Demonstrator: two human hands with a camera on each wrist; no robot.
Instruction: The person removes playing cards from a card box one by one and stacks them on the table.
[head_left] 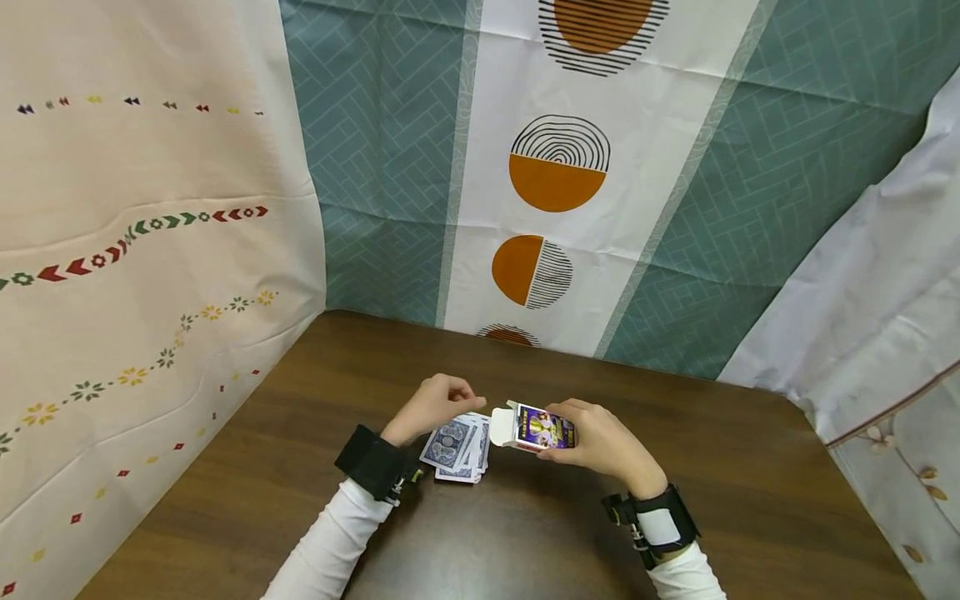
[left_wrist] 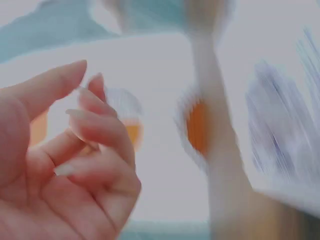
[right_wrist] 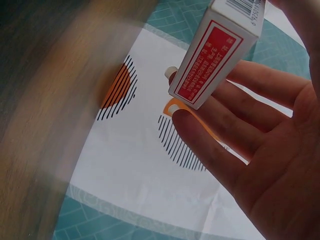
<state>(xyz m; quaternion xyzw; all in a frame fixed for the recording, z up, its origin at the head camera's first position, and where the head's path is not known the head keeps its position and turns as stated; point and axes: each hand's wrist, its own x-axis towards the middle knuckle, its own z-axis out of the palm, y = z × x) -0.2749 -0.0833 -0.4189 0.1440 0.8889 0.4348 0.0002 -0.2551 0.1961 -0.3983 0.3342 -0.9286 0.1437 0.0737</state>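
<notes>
My right hand point(head_left: 600, 437) holds a playing-card box point(head_left: 546, 428) between thumb and fingers. The box has a purple picture on its front, and its white flap point(head_left: 503, 426) stands open toward the left. In the right wrist view, a red label and a barcode show on the sides of the box point(right_wrist: 209, 62). My left hand point(head_left: 437, 406) hovers over a loose pile of blue-backed playing cards point(head_left: 452, 444) on the table. Its fingers point(left_wrist: 102, 130) are loosely bent, with nothing seen between them. Card backs point(left_wrist: 280, 115) appear blurred at the right of the left wrist view.
The brown wooden table point(head_left: 697, 467) runs back to a patterned teal and white curtain point(head_left: 555, 192). A cream cloth point(head_left: 150, 317) hangs along the left side and a white cloth point(head_left: 885, 333) along the right. Black straps sit around both wrists.
</notes>
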